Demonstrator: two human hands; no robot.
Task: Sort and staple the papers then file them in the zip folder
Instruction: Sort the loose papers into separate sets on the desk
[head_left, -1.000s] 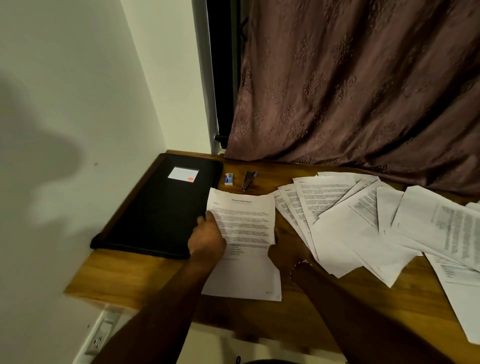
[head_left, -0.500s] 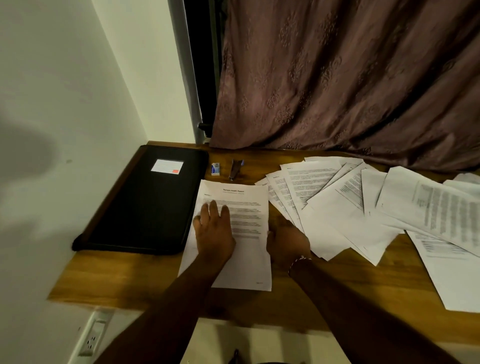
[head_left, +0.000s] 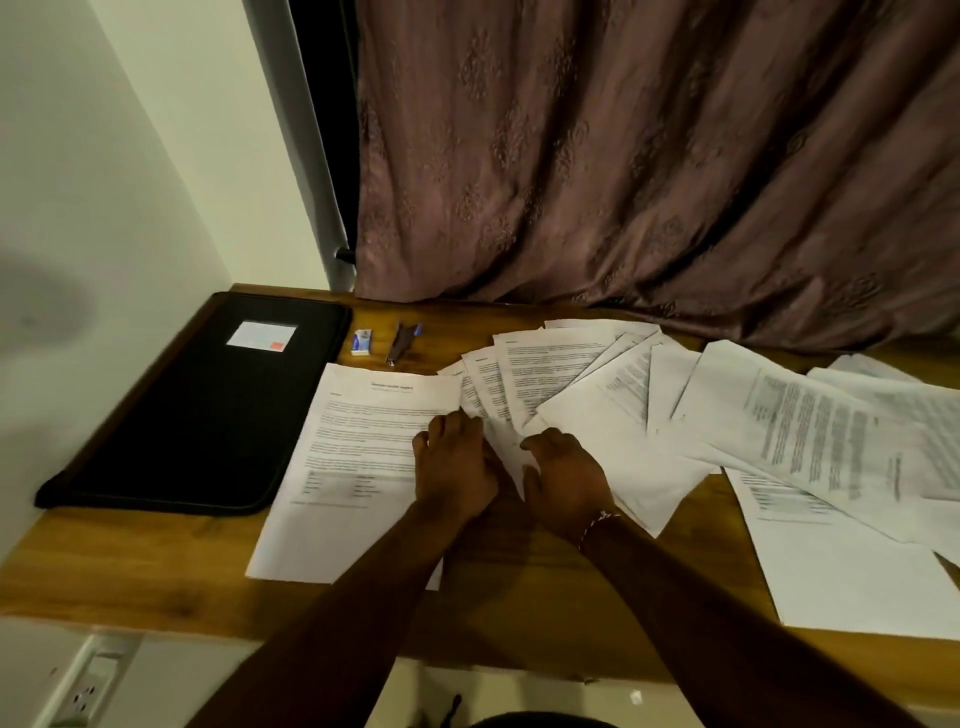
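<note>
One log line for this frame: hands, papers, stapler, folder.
phase: sorting | left hand: at title sheet edge | right hand: on fanned papers | stapler: untouched | zip folder: closed

We have only one view, wide-angle, from the head. It looks forward and down on the bench (head_left: 130, 566) and papers (head_left: 623, 457) from near, with the curtain (head_left: 623, 182) behind and the wall (head_left: 104, 182) at left.

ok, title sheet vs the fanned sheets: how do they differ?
The title sheet lies mostly uncovered; the fanned sheets overlap at splayed angles. The title sheet shows a centred heading; the fanned sheets mostly body text. The left hand rests on the title sheet, the right hand on the fanned sheets. Both are white printed paper, flat.
</note>
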